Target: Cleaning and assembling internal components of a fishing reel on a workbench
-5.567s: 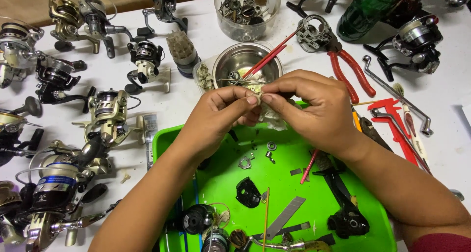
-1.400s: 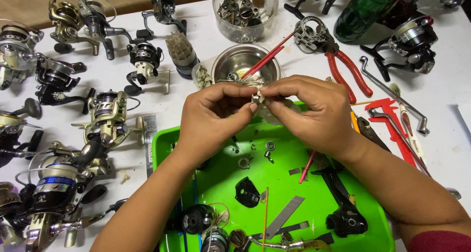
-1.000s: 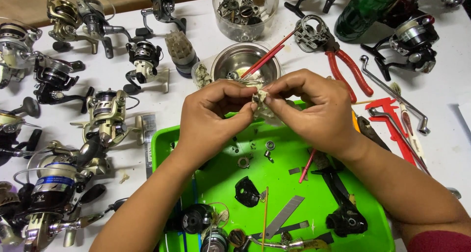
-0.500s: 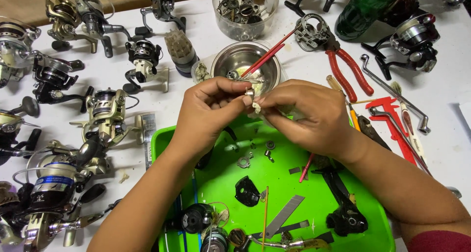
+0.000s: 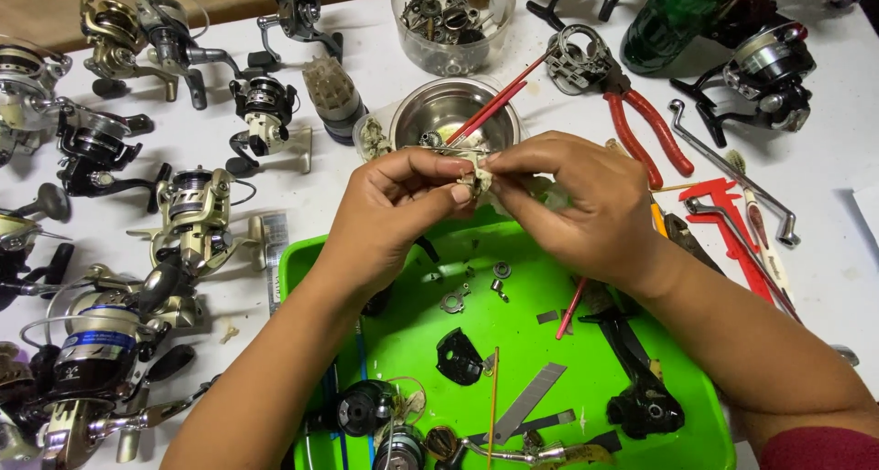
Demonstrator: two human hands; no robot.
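The white table (image 5: 366, 104) carries everything, and most of its left half is taken by fishing reels (image 5: 197, 218), at least 8 counted, packed from the far left corner down to the near left edge with only narrow white gaps between them. A bright green tray (image 5: 417, 328) sits against the near edge at centre; it holds 1 black side plate (image 5: 458, 356), 1 black handle arm (image 5: 636, 378), 1 grey flat blade (image 5: 531, 397), several small washers and 2 dark spools at its near edge. Open green floor remains only in the tray's middle. Behind the tray's far edge stands 1 steel bowl (image 5: 449, 113) with 2 red sticks (image 5: 494, 108) leaning on its rim, and beyond it 1 clear jar (image 5: 449, 21) of small metal parts at the table's far edge. To the right lie 1 pair of red-handled pliers (image 5: 641, 127), 1 red caliper (image 5: 732, 227) and 1 bent steel crank (image 5: 723, 168), near the right edge. The left hand (image 5: 389, 214) and right hand (image 5: 586, 205) meet fingertip to fingertip above the tray's far edge, both pinching 1 small pale reel part (image 5: 478, 175). No labels on packages are legible.
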